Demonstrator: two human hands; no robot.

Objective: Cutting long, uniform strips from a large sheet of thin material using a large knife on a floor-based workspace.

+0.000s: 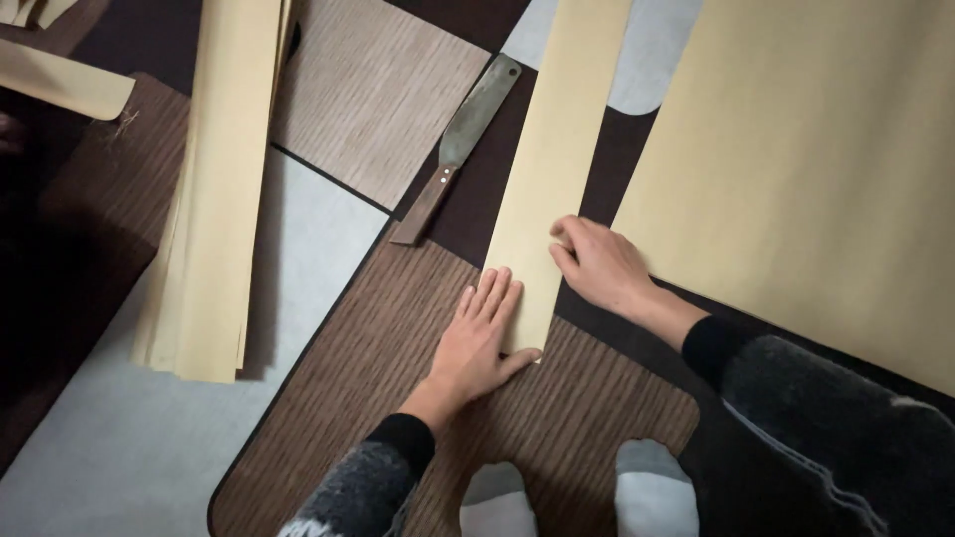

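Long cream paper strip [545, 169] ran away from body; left hand [479, 343] pressed flat on near end, fingers spread, right hand [597, 264] pinching right edge.

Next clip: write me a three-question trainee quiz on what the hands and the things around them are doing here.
1. True or false: the left hand lies flat on the near end of the narrow paper strip.
2. The knife lies: A) left of that strip, B) on the large sheet, C) under the stack of strips.
3. Which hand pinches the strip's right edge?

Key: 1 true. 2 A. 3 The right hand.
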